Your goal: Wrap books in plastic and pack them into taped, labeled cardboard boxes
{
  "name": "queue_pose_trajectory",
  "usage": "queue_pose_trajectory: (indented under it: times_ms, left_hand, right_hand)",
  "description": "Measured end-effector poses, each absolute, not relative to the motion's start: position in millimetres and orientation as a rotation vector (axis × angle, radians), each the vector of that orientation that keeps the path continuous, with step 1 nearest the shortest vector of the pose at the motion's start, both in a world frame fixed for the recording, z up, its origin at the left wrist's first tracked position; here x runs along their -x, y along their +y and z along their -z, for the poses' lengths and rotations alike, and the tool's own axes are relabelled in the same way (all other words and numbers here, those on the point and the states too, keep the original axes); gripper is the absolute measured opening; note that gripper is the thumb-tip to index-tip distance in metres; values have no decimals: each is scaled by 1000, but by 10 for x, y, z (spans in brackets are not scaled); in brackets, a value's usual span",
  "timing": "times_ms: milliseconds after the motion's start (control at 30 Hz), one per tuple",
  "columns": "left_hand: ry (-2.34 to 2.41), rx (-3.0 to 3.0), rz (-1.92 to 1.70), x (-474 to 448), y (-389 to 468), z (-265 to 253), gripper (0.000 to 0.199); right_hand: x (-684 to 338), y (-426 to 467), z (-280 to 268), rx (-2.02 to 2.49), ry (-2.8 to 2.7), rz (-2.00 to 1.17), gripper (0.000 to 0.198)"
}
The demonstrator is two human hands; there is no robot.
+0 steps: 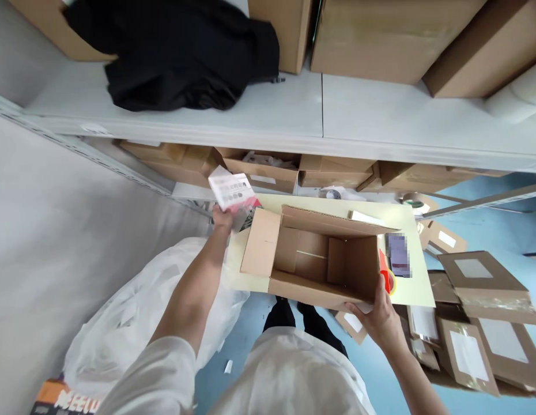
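Note:
An open cardboard box (324, 294) stands on the pale yellow tabletop (412, 230) in front of me, with nothing visible inside. My right hand (380, 317) grips its near right corner, thumb on the near side. Left of the box, my left hand (222, 218) is closed on a white and pink printed packet (231, 190), raised over the table's left end. Motion blurs the packet, and its exact kind is unclear. Near my right fingers lies a red and yellow tape roll (391, 282), partly hidden by the box. A pixelated phone-like object (398, 255) lies beyond it.
A shelf (294, 115) above the table bears a black garment (177, 52) and large cartons (380, 34). Filled cartons (259, 173) line the lower shelf. A white plastic bag (155, 311) is at lower left. Sealed parcels (471, 351) pile on the blue floor at right.

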State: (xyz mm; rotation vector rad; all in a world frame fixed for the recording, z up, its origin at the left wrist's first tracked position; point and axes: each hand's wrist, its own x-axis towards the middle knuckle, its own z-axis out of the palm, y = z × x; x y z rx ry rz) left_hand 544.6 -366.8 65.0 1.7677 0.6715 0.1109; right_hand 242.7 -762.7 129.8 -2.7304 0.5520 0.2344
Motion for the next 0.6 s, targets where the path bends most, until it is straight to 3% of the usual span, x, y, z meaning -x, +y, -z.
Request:
queue_pose_trajectory:
  times_ms: [200,433,600]
  left_hand:
    - [568,-1744,-381,-5000,-3201,-1721,35]
    - [245,-1794,-430,-4460,-3229,-3220,45]
    - [-235,-2069,-389,-4320,-3797,-3634,42]
  right_hand:
    - [-2505,-7614,-1230,2689,489,-174,104]
    - [-2582,-7581,-1212,2650,439,-122,102]
    - [-2615,-7548,-1302,2633,447,-128,97]
